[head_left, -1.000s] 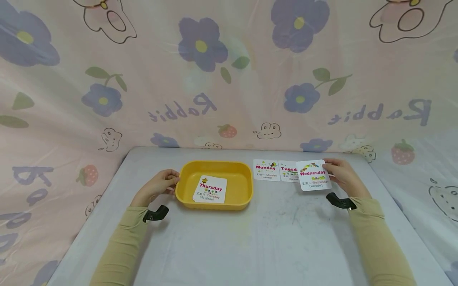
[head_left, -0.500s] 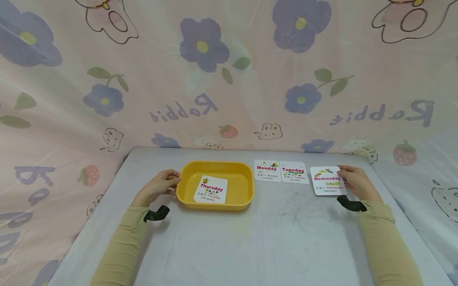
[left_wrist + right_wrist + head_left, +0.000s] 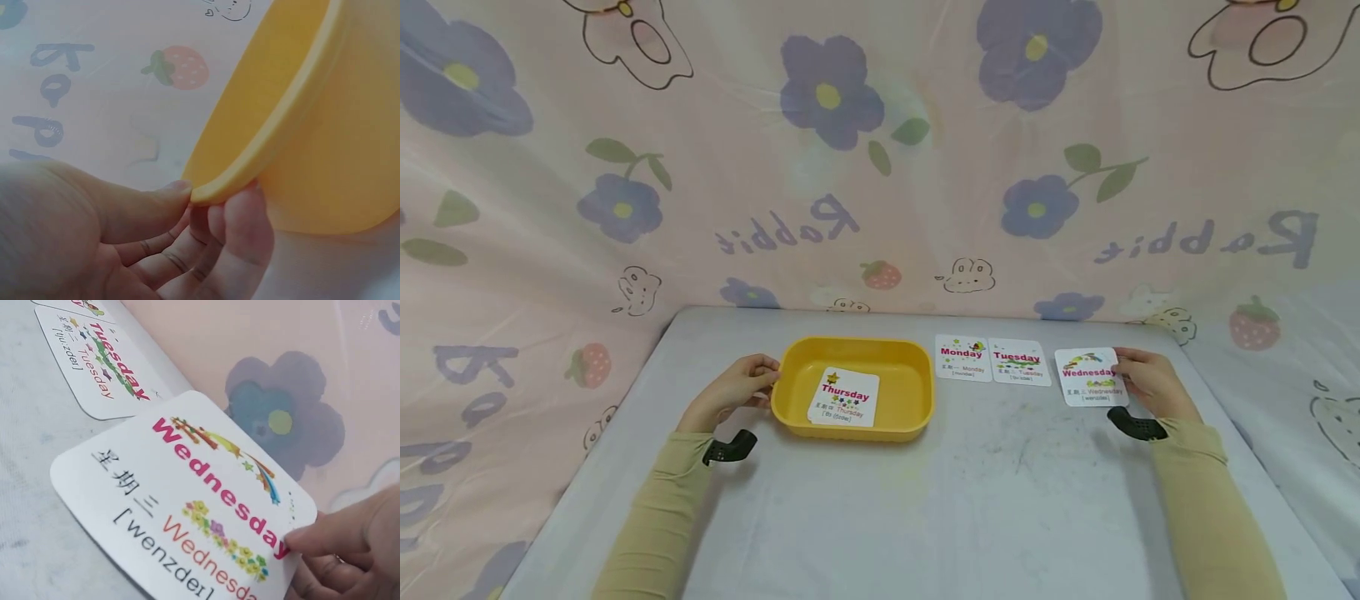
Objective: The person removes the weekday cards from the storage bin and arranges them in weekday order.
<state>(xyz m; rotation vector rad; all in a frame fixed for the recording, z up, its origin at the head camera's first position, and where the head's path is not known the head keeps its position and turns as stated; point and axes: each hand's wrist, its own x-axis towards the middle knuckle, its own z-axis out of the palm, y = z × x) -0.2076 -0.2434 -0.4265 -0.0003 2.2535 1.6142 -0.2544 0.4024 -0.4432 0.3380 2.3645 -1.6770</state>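
My right hand point(image 3: 1138, 379) pinches the right edge of a white "Wednesday" card point(image 3: 1090, 377) point(image 3: 187, 500), thumb on top in the right wrist view, low over the grey table right of the "Tuesday" card point(image 3: 1018, 361) point(image 3: 100, 362). A "Monday" card point(image 3: 962, 357) lies left of that. My left hand point(image 3: 741, 385) grips the left rim of a yellow tray point(image 3: 910, 392) point(image 3: 287, 125), thumb on the rim and fingers under it. A "Thursday" card point(image 3: 844, 397) lies inside the tray.
The grey table point(image 3: 925, 500) is ringed by a pink flowered cloth point(image 3: 880, 167) hanging behind and at both sides. Black wrist mounts point(image 3: 730, 448) sit at each cuff. The table's far edge runs close behind the cards.
My right hand has carried the Wednesday card rightward, off the Tuesday card, and lowered it toward the table beside it. The left hand and tray have stayed put.
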